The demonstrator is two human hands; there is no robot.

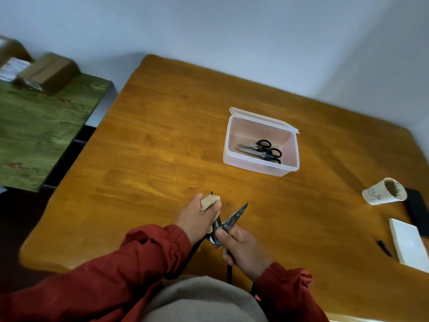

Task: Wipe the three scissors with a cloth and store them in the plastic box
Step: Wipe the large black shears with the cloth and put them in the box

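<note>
Gripping the dark scissors (234,217) at the pivot, the right hand (242,249) holds them open over the table (162,140); the left hand (196,216) pinches a beige cloth (208,202) around one blade. Two black-handled scissors (263,151) lie in the plastic box (226,145) beyond.

Home or office room: wooden table (162,135), paper cup (383,191), notebook (408,245), cardboard boxes (48,72).

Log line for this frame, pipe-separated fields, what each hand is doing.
step: wiping third scissors | left hand: presses cloth round one blade | right hand: grips third scissors | plastic box: open, two scissors inside
</note>
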